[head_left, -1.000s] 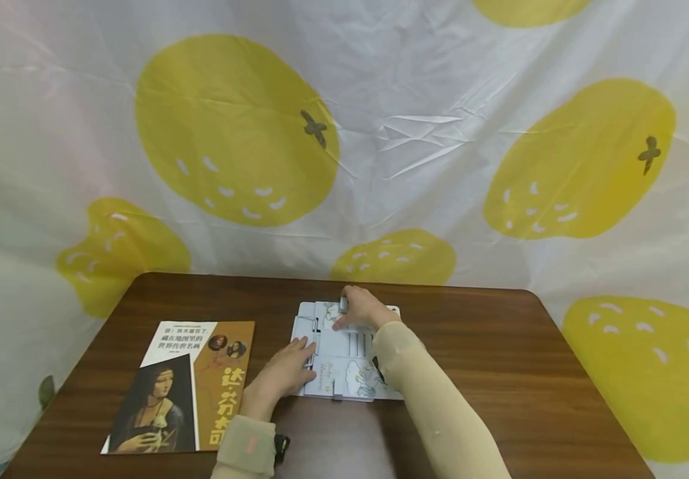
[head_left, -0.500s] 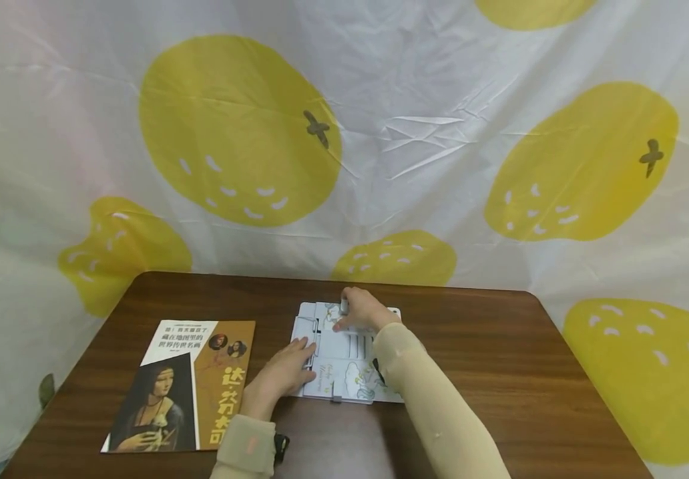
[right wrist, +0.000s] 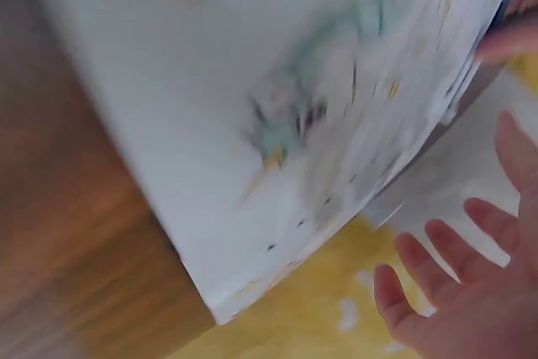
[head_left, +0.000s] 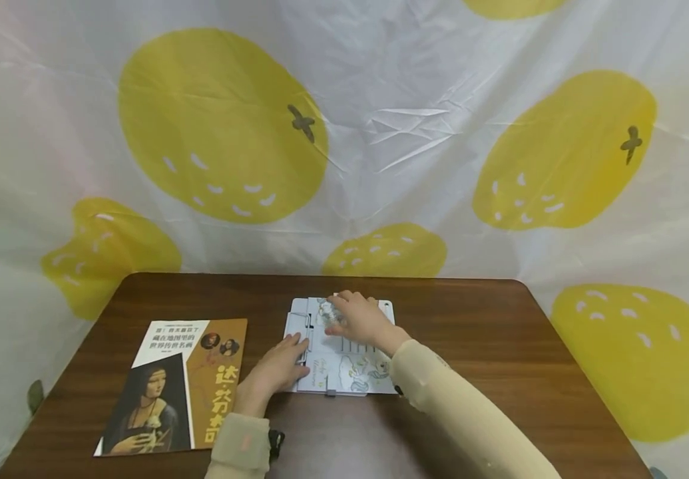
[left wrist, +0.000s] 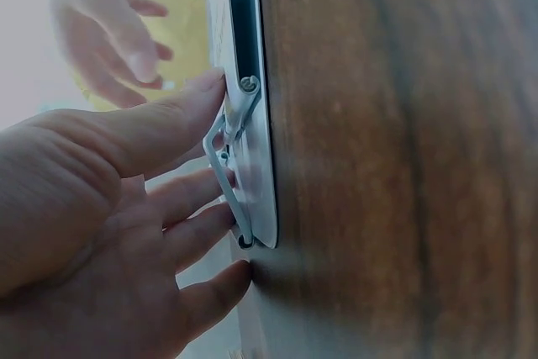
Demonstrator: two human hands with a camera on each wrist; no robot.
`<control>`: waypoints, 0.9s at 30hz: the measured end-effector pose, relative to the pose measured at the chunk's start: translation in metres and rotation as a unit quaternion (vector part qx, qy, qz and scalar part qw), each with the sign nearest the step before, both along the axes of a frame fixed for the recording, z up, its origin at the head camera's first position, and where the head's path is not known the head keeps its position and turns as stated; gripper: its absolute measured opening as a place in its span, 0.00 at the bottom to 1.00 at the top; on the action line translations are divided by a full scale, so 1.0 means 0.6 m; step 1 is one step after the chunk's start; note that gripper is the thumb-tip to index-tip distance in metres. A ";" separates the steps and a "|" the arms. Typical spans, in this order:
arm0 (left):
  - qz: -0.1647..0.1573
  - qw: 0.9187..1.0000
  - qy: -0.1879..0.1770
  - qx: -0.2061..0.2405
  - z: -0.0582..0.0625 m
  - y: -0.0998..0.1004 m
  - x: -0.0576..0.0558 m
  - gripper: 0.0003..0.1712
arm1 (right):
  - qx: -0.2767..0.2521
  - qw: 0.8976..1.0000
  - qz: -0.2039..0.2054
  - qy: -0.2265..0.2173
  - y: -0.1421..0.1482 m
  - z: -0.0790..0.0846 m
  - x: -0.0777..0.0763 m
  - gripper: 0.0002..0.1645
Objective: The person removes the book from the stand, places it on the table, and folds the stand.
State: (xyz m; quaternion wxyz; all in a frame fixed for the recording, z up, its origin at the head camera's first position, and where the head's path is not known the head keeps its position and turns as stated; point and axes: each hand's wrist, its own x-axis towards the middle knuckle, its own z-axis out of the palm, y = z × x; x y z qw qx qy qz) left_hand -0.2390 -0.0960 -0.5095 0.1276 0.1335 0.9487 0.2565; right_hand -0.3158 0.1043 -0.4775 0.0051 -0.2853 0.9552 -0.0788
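Note:
A white folded book stand [head_left: 341,372] with unicorn prints, a row of slots and a bent wire bracket [left wrist: 220,178] lies flat on the brown wooden table [head_left: 470,332]. My left hand [head_left: 278,369] rests over its left side; in the left wrist view the thumb and fingertips touch around the wire bracket. Above the far part of the stand is my right hand [head_left: 362,322], its fingers spread and relaxed with nothing in them. A small grey metal clip [head_left: 331,393] sits on the stand's near edge. The right wrist view shows the printed surface blurred.
To the left of the stand lies a book [head_left: 170,392] with a painted portrait on its cover, close to my left forearm. Behind the table's far edge hangs a white curtain [head_left: 380,179] printed with big yellow fruit.
My right hand has let go of a grey clip at the stand's far edge and its fingers have spread. The left hand stays at the left side. The head view has shifted slightly.

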 end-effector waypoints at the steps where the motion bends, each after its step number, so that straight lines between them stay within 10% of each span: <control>1: 0.000 1.000 0.001 -0.001 0.001 0.000 0.000 0.32 | -0.001 1.000 0.016 0.018 0.001 0.002 0.014 0.40; 11: 0.000 1.000 0.004 -0.006 0.004 0.001 0.001 0.32 | -0.015 0.989 0.099 0.110 0.019 -0.010 0.128 0.23; 27: -0.006 1.000 -0.003 -0.016 0.008 0.001 0.000 0.32 | -0.028 0.984 0.101 0.144 0.017 -0.044 0.175 0.18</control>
